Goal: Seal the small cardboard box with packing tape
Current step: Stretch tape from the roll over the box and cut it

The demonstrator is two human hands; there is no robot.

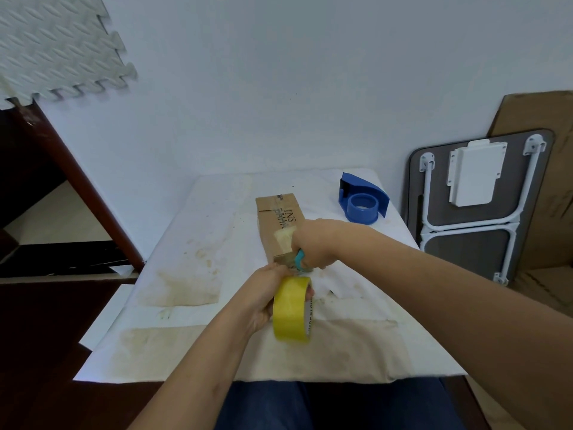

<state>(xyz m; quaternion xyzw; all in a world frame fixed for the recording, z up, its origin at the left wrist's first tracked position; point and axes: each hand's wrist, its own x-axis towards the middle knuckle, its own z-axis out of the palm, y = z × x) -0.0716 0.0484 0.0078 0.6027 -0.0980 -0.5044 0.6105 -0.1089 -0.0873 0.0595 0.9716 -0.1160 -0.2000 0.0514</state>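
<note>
Left grip [263,293] clamped on yellow tape roll [291,308]; right grip [313,243] closed around teal scissors [299,260] at the box [279,225]

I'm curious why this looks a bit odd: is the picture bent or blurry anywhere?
Head view: the wide lens bows the edges, so the foam mat and forearms look stretched; light is soft and even, with faint shadows; the box print is soft; the right hand and teal scissors look slightly smeared; the tape roll is clearer.
</note>
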